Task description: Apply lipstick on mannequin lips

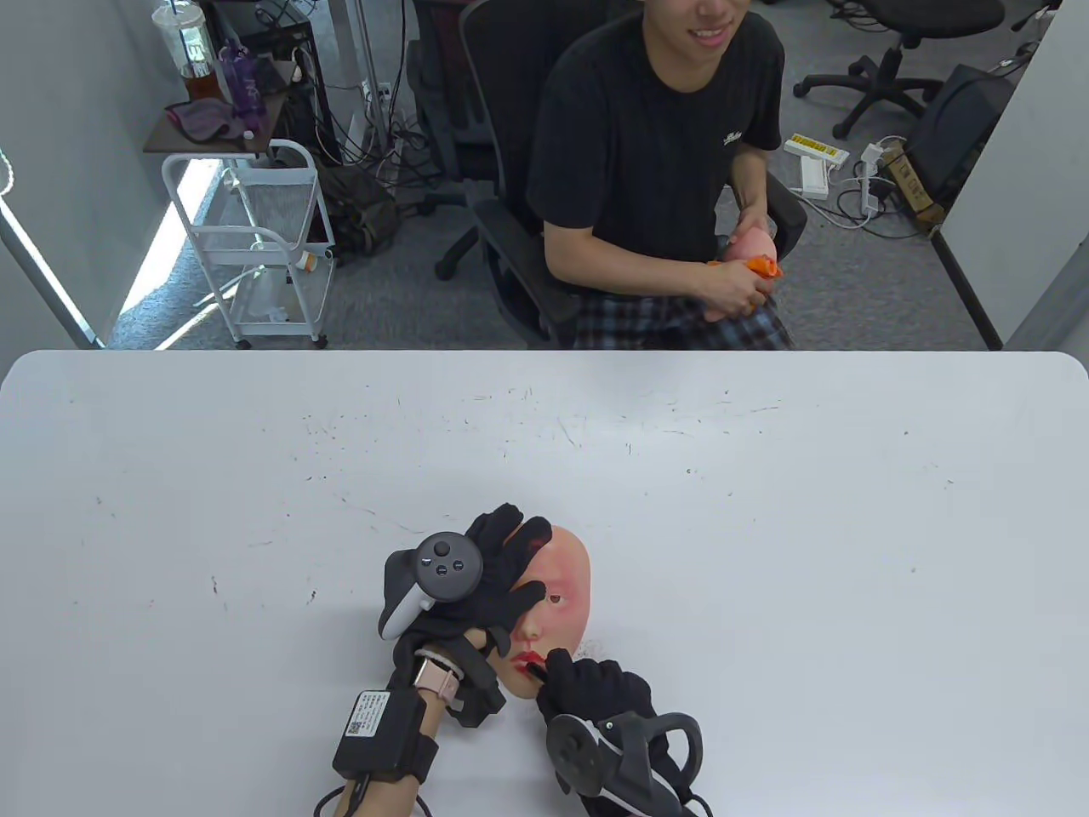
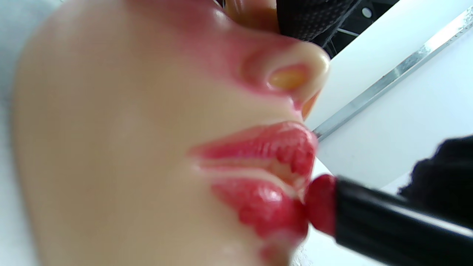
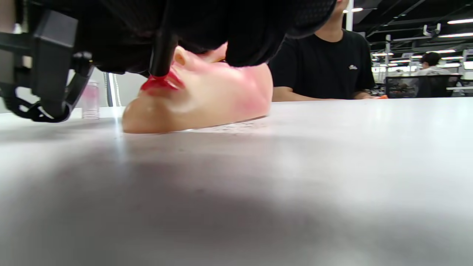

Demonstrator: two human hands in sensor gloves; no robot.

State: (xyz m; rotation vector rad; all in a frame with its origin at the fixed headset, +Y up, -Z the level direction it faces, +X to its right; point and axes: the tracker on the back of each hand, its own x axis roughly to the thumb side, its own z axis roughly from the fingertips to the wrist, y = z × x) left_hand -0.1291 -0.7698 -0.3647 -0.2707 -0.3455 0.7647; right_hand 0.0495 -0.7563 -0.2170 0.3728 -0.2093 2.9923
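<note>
A flesh-coloured mannequin face (image 1: 561, 587) lies face up on the white table (image 1: 766, 511), chin toward me. My left hand (image 1: 489, 579) rests flat over its forehead and one eye, holding it down. My right hand (image 1: 587, 681) grips a black lipstick (image 1: 536, 672). Its red tip (image 2: 319, 205) touches the lower lip (image 2: 262, 207) at the mouth's corner. Both lips are red and glossy. In the right wrist view the lipstick (image 3: 162, 55) stands on the mouth (image 3: 162, 84) of the face (image 3: 207, 96).
A person in a black T-shirt (image 1: 655, 145) sits across the table holding another mannequin face (image 1: 753, 255). A small clear bottle (image 3: 89, 99) stands on the table in the right wrist view. A white cart (image 1: 255, 238) stands beyond the far left corner.
</note>
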